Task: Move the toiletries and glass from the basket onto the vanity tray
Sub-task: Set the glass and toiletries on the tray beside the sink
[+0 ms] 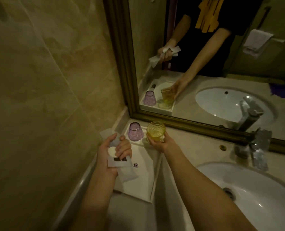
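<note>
My right hand [160, 144] grips a yellow patterned glass [155, 130] from below, holding it just over the far right corner of the white vanity tray [143, 165]. A purple glass [135, 131] stands upside down in the tray's far left corner. My left hand [111, 154] hovers above the tray's left side, shut on several white toiletry packets [121, 165] and a small round white item [112, 151]. A small crown logo [135, 165] shows on the tray's floor. No basket is in view.
The tray sits on a beige counter [193, 147] in the corner between a marble wall [46, 80] and a gold-framed mirror [205, 64]. A white sink [248, 189] and chrome faucet [256, 147] lie to the right. The mirror reflects both hands and glasses.
</note>
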Demonstrator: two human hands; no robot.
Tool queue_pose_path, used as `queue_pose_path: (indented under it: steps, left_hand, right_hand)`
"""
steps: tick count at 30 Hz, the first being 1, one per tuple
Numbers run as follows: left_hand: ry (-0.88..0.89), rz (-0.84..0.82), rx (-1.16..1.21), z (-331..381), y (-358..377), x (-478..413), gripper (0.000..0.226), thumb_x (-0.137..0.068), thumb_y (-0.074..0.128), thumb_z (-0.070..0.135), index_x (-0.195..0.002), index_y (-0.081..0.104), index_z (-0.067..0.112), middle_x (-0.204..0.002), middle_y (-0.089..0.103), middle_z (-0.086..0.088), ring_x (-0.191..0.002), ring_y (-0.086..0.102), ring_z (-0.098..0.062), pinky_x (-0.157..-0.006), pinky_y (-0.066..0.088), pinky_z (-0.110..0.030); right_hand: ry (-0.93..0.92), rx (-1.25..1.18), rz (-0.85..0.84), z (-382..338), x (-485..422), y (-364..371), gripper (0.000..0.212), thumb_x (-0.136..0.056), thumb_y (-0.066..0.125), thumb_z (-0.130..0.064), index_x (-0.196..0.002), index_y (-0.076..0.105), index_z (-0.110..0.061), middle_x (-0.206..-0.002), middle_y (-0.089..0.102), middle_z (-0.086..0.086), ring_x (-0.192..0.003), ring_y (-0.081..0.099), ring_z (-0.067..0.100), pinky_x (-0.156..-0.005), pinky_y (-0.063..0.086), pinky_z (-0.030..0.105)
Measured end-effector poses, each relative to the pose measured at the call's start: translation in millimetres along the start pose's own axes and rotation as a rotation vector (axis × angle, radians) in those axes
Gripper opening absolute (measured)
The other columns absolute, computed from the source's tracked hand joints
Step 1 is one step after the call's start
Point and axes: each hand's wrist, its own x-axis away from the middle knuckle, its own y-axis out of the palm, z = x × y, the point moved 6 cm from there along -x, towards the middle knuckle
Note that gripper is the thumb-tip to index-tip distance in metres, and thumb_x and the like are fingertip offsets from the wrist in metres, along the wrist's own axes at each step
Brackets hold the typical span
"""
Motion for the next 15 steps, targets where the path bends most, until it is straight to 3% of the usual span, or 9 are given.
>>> queue_pose_path:
  steps: [4,6,9,11,13,15]
  left_hand:
    - [0.037,0.030,-0.062,8.2,3.0,-15.8,0.029,-0.087,0.043,0.030,-0.070,0.051,0.007,-0.049,0.025,0.005,-0.039,0.020,-0.005,-0.036,0.025,-0.020]
    - [0.039,0.041,-0.074,10.2,2.4,-21.8,0.028,-0.086,0.043,0.029,-0.069,0.050,0.008,-0.047,0.030,0.003,-0.037,0.021,-0.007,-0.035,0.025,-0.020]
    - [0.015,0.037,-0.048,11.4,1.0,-28.6,0.026,-0.087,0.043,0.029,-0.072,0.049,0.009,-0.049,0.028,0.004,-0.036,0.025,-0.008,-0.035,0.027,-0.022]
    - [0.017,0.043,-0.068,13.7,0.8,-31.7,0.025,-0.087,0.044,0.030,-0.073,0.048,0.010,-0.046,0.034,0.001,-0.033,0.034,-0.010,-0.036,0.027,-0.022]
    - [0.011,0.048,-0.089,15.4,0.0,-35.0,0.025,-0.089,0.044,0.031,-0.075,0.047,0.011,-0.046,0.036,0.000,-0.034,0.036,-0.011,-0.037,0.026,-0.022]
    - [-0.001,0.039,-0.084,15.8,-1.3,-39.6,0.028,-0.092,0.043,0.033,-0.077,0.048,0.010,-0.048,0.036,-0.001,-0.036,0.036,-0.012,-0.038,0.026,-0.023]
  right_hand:
    - [0.059,-0.089,0.089,1.6,-17.1,4.6,0.043,-0.105,0.051,-0.025,-0.145,0.055,-0.011,-0.147,0.057,0.016,-0.139,0.050,0.037,-0.113,0.044,0.050]
    - [-0.025,0.114,0.115,-1.9,-16.1,6.3,0.044,-0.104,0.055,-0.029,-0.145,0.055,-0.014,-0.145,0.060,0.010,-0.136,0.055,0.032,-0.110,0.048,0.044]
    - [0.003,0.001,0.095,1.6,-18.4,-4.1,0.045,-0.105,0.051,-0.030,-0.147,0.054,-0.014,-0.147,0.059,0.010,-0.137,0.054,0.031,-0.113,0.046,0.042]
    - [-0.034,0.103,0.140,-0.8,-11.9,-3.5,0.047,-0.105,0.050,-0.032,-0.147,0.054,-0.012,-0.146,0.060,0.010,-0.137,0.055,0.031,-0.112,0.047,0.041]
    - [-0.035,0.189,0.192,1.6,-10.2,-7.8,0.049,-0.108,0.037,-0.032,-0.147,0.052,-0.006,-0.150,0.053,0.019,-0.140,0.047,0.039,-0.118,0.039,0.048]
    - [-0.049,0.358,0.229,9.0,5.3,-9.0,0.055,-0.108,0.033,-0.039,-0.138,0.054,0.003,-0.133,0.061,0.026,-0.123,0.058,0.040,-0.111,0.044,0.047]
